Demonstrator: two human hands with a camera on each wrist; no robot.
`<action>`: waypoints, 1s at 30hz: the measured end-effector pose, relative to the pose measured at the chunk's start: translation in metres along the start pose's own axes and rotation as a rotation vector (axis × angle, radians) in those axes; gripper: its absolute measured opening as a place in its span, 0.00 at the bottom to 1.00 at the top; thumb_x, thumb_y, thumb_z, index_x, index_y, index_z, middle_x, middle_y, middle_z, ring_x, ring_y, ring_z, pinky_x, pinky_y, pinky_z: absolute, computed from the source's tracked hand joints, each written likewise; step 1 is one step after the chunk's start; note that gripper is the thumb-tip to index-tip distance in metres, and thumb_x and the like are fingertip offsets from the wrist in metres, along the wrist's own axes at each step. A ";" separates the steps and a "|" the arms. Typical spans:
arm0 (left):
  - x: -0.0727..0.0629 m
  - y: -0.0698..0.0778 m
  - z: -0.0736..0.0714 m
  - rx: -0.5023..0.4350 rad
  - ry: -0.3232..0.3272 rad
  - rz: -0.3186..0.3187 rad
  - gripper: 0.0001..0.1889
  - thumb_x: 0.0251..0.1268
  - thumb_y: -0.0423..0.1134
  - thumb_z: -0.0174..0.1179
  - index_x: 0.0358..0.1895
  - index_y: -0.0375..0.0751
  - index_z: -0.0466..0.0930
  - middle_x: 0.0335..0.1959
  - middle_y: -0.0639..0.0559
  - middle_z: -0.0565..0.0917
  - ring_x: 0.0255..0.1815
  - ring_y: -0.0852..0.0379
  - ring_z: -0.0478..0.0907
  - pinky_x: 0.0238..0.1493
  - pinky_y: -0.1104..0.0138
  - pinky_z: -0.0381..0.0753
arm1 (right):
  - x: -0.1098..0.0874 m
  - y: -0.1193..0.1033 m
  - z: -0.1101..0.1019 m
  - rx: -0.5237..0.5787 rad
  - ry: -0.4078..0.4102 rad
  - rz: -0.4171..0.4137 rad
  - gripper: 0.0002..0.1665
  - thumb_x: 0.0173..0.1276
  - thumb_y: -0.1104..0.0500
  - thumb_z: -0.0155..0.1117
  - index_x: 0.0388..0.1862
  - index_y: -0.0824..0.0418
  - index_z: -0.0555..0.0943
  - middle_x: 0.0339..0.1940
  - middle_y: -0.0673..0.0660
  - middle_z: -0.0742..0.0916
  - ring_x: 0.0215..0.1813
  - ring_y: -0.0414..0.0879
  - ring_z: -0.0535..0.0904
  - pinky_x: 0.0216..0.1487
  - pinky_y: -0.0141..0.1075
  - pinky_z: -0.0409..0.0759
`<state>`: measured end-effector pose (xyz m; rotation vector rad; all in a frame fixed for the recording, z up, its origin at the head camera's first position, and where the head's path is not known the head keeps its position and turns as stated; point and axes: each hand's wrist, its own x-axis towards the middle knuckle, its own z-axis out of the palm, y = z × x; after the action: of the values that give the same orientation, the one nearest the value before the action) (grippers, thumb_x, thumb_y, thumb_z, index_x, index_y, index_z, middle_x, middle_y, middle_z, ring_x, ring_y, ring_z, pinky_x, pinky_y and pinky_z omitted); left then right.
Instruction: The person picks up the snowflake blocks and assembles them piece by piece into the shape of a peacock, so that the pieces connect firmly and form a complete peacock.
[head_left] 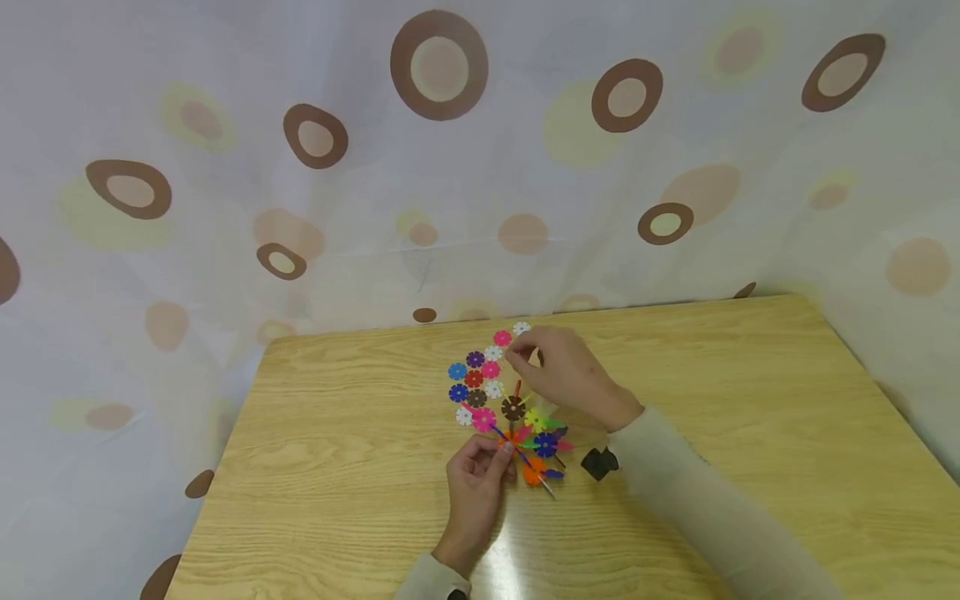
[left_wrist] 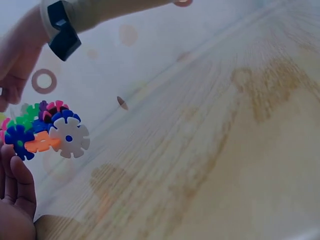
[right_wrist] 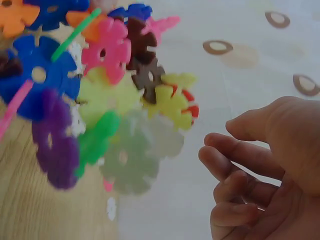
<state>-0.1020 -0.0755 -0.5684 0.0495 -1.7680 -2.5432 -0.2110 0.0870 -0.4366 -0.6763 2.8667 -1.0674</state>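
Observation:
A cluster of slotted, flower-shaped snowflake discs (head_left: 545, 444) in many colours, joined at angles, stands off the table, and my left hand (head_left: 476, 483) pinches its near left side between thumb and fingers. In the left wrist view a white disc (left_wrist: 80, 137) and an orange disc (left_wrist: 40, 143) stick out past the left fingers. My right hand (head_left: 566, 367) hovers above the far side of the cluster, close to the loose discs. The right wrist view shows a gap between its thumb and fingertips (right_wrist: 212, 162), with nothing held, beside pale, translucent discs (right_wrist: 125, 160) of the cluster.
Loose snowflake discs (head_left: 474, 378) in white, pink, purple, red, blue and brown lie in a patch left of and beyond the cluster. The wood-grain table (head_left: 337, 467) meets a patterned cloth (head_left: 360, 192) at its back edge. A black device (left_wrist: 65, 32) is strapped at the right wrist.

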 end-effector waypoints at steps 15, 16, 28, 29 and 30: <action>-0.002 0.005 -0.004 -0.058 0.034 -0.068 0.06 0.74 0.27 0.65 0.38 0.30 0.78 0.32 0.57 0.86 0.29 0.63 0.81 0.35 0.73 0.85 | 0.012 0.072 0.025 0.118 -0.176 0.078 0.14 0.82 0.61 0.63 0.59 0.64 0.88 0.53 0.60 0.90 0.50 0.49 0.85 0.54 0.46 0.89; -0.002 0.004 -0.004 -0.058 0.029 -0.065 0.06 0.74 0.27 0.65 0.38 0.27 0.78 0.31 0.57 0.86 0.28 0.63 0.80 0.34 0.73 0.85 | 0.011 0.076 0.028 0.121 -0.194 0.073 0.16 0.81 0.61 0.64 0.61 0.63 0.88 0.55 0.60 0.89 0.52 0.50 0.85 0.57 0.48 0.88; -0.002 0.004 -0.001 -0.042 -0.016 -0.029 0.19 0.76 0.27 0.62 0.45 0.06 0.68 0.30 0.61 0.86 0.28 0.66 0.80 0.35 0.75 0.84 | 0.029 0.096 0.045 0.050 -0.184 0.128 0.36 0.83 0.57 0.61 0.86 0.60 0.66 0.55 0.61 0.78 0.53 0.53 0.74 0.55 0.48 0.79; -0.001 0.004 -0.001 -0.042 -0.016 -0.030 0.19 0.76 0.27 0.62 0.45 0.06 0.68 0.30 0.61 0.86 0.28 0.66 0.80 0.35 0.75 0.84 | 0.032 0.097 0.044 0.032 -0.180 0.136 0.38 0.84 0.56 0.60 0.87 0.60 0.64 0.54 0.61 0.77 0.51 0.52 0.73 0.52 0.47 0.78; -0.001 0.004 0.000 -0.042 -0.015 -0.033 0.18 0.76 0.27 0.61 0.46 0.06 0.69 0.31 0.61 0.86 0.28 0.66 0.80 0.35 0.75 0.84 | 0.036 0.098 0.043 0.008 -0.176 0.139 0.38 0.84 0.56 0.59 0.88 0.61 0.63 0.52 0.61 0.77 0.48 0.52 0.72 0.49 0.46 0.75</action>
<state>-0.1008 -0.0769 -0.5649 0.0589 -1.7327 -2.6090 -0.2753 0.1120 -0.5264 -0.5327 2.7122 -0.9498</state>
